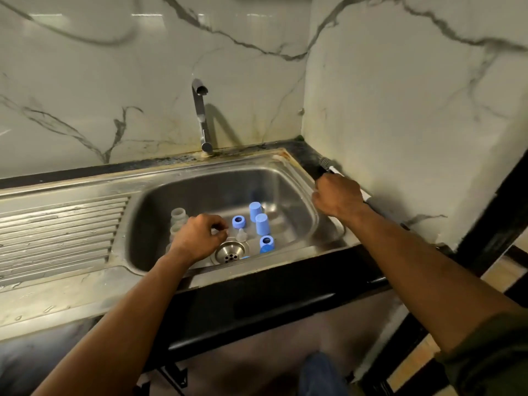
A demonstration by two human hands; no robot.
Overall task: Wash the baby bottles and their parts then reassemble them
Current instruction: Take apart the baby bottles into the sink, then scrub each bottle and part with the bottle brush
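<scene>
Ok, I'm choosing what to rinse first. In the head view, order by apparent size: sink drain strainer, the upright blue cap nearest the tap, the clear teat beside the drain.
Largest to smallest:
1. sink drain strainer
2. blue cap
3. clear teat
All lie at similar depth, so the ranking seems fair.

sink [288,178]: shiny scratched metal | tap [200,110]: shiny metal | caps [262,223]: smooth blue plastic | wall [114,67]: glossy marble-look tiles

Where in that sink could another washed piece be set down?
Bare steel lies at the back of the steel sink basin, below the chrome tap, and on the ribbed draining board left of it. The front around the round drain is crowded with blue caps and clear bottles.
</scene>
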